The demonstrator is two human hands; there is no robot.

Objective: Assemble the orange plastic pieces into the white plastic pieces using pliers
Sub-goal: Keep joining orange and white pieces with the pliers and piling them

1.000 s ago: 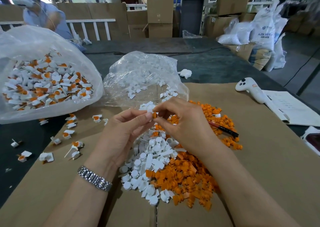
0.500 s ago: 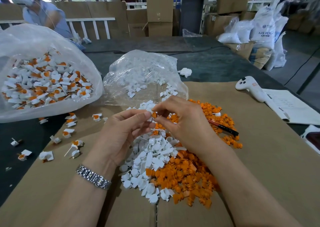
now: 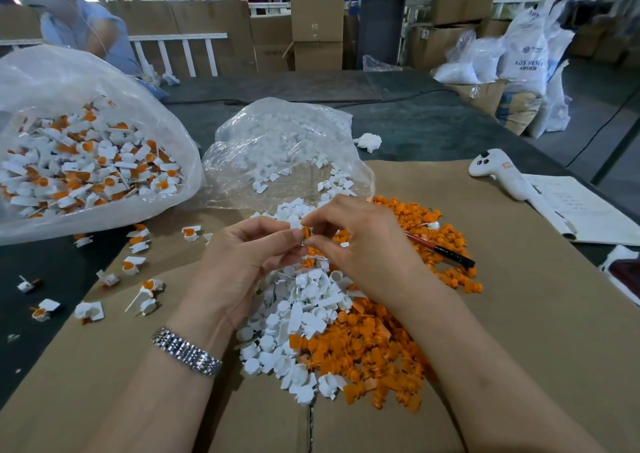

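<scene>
2 bags (image 3: 104, 210): assembled pcs | white pcs (image 3: 277, 154); both hands (image 3: 242, 262) pinch orange pc (image 3: 306, 232)

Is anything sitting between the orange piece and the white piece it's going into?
Nothing visible. The right hand pinches the orange piece right against the white piece held by the left hand, above the piles. Their actual contact point is hidden by fingertips.
</scene>
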